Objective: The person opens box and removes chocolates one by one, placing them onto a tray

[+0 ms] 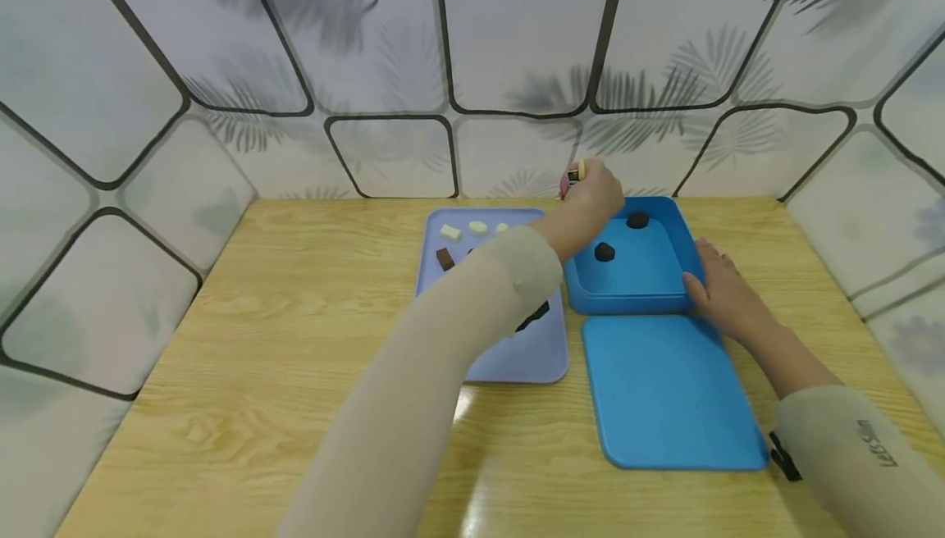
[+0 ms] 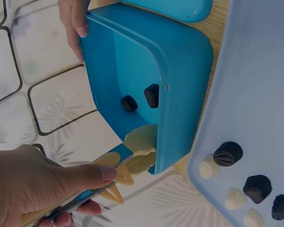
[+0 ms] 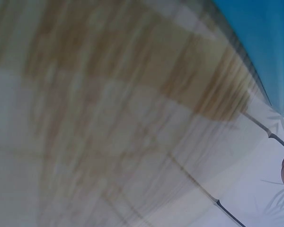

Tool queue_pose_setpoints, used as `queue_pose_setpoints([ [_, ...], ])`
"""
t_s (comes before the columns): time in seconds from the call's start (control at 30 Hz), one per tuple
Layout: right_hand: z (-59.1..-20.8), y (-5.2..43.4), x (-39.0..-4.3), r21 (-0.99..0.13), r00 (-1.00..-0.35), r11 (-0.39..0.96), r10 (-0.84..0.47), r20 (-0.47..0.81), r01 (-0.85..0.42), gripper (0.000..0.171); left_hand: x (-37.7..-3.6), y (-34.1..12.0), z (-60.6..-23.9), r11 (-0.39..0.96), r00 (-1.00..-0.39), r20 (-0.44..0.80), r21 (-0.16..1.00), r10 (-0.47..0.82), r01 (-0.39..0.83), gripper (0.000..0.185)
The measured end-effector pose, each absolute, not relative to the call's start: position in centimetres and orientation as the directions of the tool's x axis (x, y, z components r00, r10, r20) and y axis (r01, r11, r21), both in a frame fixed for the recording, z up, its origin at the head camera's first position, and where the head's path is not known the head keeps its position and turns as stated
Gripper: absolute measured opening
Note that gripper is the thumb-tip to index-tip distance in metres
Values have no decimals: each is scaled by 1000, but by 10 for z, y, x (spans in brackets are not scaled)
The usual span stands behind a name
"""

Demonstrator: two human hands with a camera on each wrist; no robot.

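While the left hand [image 1: 596,187] grips tongs [image 2: 114,157] above the frame's centre, the right hand [image 1: 727,288] rests loosely against the blue box [image 1: 627,304], right of centre. Two dark sweets [image 1: 605,252] inside look light, perhaps brittle: pinch gently across their sides.

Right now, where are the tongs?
In the left wrist view, the tongs are low, left of centre, gripped by the left hand, their tips near the rim of the blue box.
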State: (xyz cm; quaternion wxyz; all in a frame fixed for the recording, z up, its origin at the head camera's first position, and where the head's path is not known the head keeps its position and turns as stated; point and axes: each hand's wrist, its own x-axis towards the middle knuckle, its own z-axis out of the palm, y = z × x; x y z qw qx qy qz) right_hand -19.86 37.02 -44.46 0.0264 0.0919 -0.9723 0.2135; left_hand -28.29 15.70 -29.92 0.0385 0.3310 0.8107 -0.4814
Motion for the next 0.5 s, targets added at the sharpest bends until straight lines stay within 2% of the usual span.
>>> queue_pose_setpoints([
  [0.03,-445,371,-199,-409,-981,892,-169,92,-192,66,-284,156,-301,309,-768,-373,-756,520,577,50],
  [0.17,-445,371,-199,-409,-982,893,-164,90,-186,66,-286,150,-306,354,-738,-278,-739,615,573,28],
  [0.27,-447,371,-200,-410,-985,895,-157,76,-175,67,-285,148,-308,393,-707,-228,-699,669,597,35],
  [0.37,-448,370,-201,-409,-986,897,-153,67,-167,68,-283,146,-307,415,-685,-201,-667,700,619,35],
  [0.5,-447,370,-200,-411,-986,896,-152,71,-167,67,-282,142,-298,451,-702,-165,-661,692,600,35],
])
